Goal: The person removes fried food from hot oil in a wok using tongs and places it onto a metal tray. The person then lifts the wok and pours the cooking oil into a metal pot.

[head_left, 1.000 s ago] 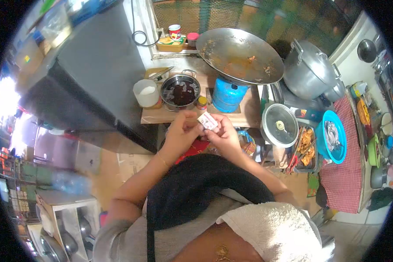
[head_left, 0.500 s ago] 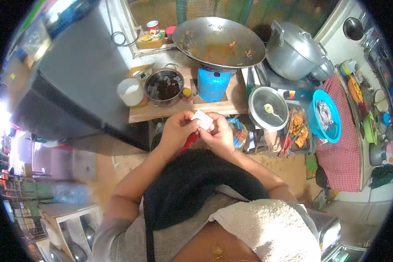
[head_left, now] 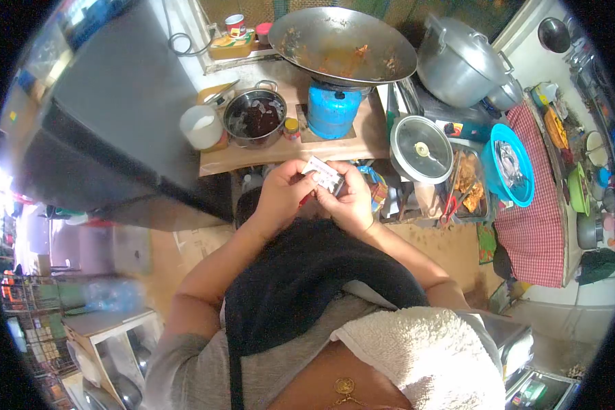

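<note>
Between both hands, in front of my body, is a small white packet [head_left: 323, 175] with dark and reddish print. My left hand [head_left: 282, 193] pinches its left side between thumb and fingers. Gripping the right side is my right hand [head_left: 350, 199], its thumb against the lower edge. Something red shows partly below the packet, mostly hidden by the fingers. Just beyond the hands, on the counter [head_left: 215, 162], stand a small jar with a yellow lid [head_left: 292, 128] and a steel pot [head_left: 255, 116] holding dark liquid.
A large wok [head_left: 342, 51] with oily residue sits above a blue gas cylinder [head_left: 334, 113]. To the right are a glass-lidded pot [head_left: 422, 148], a tray of fried pieces [head_left: 471, 195], a blue basin [head_left: 525, 167] and a big aluminium pot [head_left: 458, 65]. A white container [head_left: 201, 127] stands left.
The packet has tilted between my fingers, and more of its printed face shows. My hands sit slightly higher in view. The counter and its things appear higher as the camera has tipped down.
</note>
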The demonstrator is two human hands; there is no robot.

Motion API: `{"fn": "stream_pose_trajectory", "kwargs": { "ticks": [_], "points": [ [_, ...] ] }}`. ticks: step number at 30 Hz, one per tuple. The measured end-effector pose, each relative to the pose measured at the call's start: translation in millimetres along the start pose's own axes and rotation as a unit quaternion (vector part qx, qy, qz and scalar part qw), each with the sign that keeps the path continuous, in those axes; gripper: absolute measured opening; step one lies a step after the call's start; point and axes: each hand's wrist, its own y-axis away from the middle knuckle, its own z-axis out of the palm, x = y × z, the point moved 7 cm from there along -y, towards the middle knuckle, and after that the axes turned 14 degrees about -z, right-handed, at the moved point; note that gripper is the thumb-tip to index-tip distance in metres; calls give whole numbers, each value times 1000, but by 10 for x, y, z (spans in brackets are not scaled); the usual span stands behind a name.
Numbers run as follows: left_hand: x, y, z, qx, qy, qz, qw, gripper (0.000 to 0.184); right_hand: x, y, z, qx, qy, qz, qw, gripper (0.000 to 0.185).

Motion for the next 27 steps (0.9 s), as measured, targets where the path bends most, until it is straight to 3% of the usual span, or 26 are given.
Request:
{"fn": "stream_pose_trajectory", "kwargs": {
  "ticks": [4, 5, 7, 8, 10, 12, 13, 17, 20, 24, 25, 27],
  "points": [
    [-129, -103, -82, 21, -9, -32, 999, 11, 4, -28, -14, -25, 15, 6, 1000, 38],
    [-158, -106, -102, 27, 49, -44, 998, 12, 21, -36, -18, -33, 22, 3, 999, 36],
    [-213, -108, -127, 40, 161, -65, 984, 13, 139, 4, -40, 11, -73, 51, 996, 32],
    [-197, -110, -162, 52, 123, -47, 990, 13, 234, 40, -54, 34, -121, 76, 989, 30],
    [-196, -103, -214, 75, 46, -16, 996, 13, 130, -41, -118, -16, 196, -87, 976, 21],
    [-216, -108, -221, 93, -10, 18, 995, 12, -215, -151, 4, -46, 314, -142, 937, 18],
    [-209, -105, -217, 102, -39, 35, 993, 11, -196, -180, 29, -50, 328, -100, 938, 15],
    [-224, -123, -232, 119, -71, 27, 990, 9, 20, -164, 119, -186, 445, -97, 871, 14],
    [-506, -296, -291, 121, -81, 43, 988, 8, 79, -170, 121, -177, 485, -43, 855, 10],
    [-564, -373, -259, 92, -11, 34, 995, 7, 82, -243, 138, -138, 438, -86, 884, 2],
    [-548, -380, -244, 87, 7, 33, 996, 7, 139, -218, 107, -147, 424, -10, 894, 4],
    [-528, -399, -227, 86, 18, 44, 995, 8, 29, -246, 104, -116, 413, -34, 903, 8]
  ]
}}
